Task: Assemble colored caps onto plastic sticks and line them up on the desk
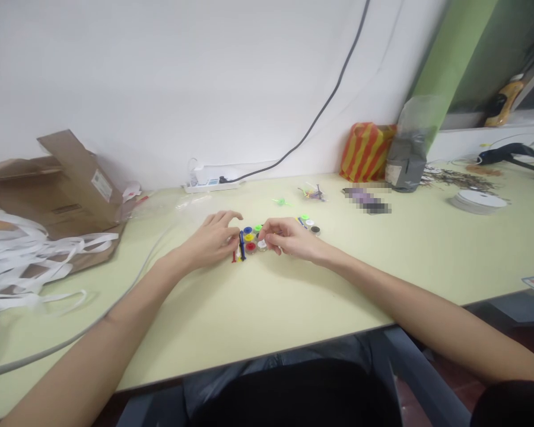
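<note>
On the tabletop, small round discs in several colours sit in a close cluster between my hands; a red disc (250, 247), a yellow disc (249, 237) and a blue disc (248, 230) show plainly. My left hand (211, 238) rests at the cluster's left side, fingers apart and bent, beside a blue plastic stick (242, 244) and a short red one (234, 256). Over the middle of the cluster is my right hand (291, 238), its fingers curled together near a white disc (261, 244). Whatever its fingertips hold is hidden. A black disc (315, 229) lies past its knuckles.
Behind stand a power strip (213, 185), a striped bag (365, 153) and a grey bag (406, 160). A cardboard box (57, 190) and white straps (22, 261) occupy the left. At right lies a white ribbon spool (478, 201). A grey cable (129, 287) crosses the left side.
</note>
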Motion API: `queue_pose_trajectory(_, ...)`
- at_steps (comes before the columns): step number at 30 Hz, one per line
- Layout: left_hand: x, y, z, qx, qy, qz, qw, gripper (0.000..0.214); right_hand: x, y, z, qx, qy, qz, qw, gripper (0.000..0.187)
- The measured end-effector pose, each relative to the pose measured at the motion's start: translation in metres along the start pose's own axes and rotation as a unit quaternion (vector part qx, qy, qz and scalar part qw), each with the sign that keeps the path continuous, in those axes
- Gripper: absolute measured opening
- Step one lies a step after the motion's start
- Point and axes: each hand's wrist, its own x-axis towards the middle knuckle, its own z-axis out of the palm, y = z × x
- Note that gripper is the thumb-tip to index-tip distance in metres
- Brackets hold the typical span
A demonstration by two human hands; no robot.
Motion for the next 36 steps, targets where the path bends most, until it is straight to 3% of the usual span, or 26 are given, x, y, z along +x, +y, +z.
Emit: queue_pose_trajectory(36,0.0016,0.0037,0.0027,0.031,-0.017,0.008,0.999,0.034,0.0004,0.0013,-0.0019,-0.048,-0.027,-0.012,0.998,0.015)
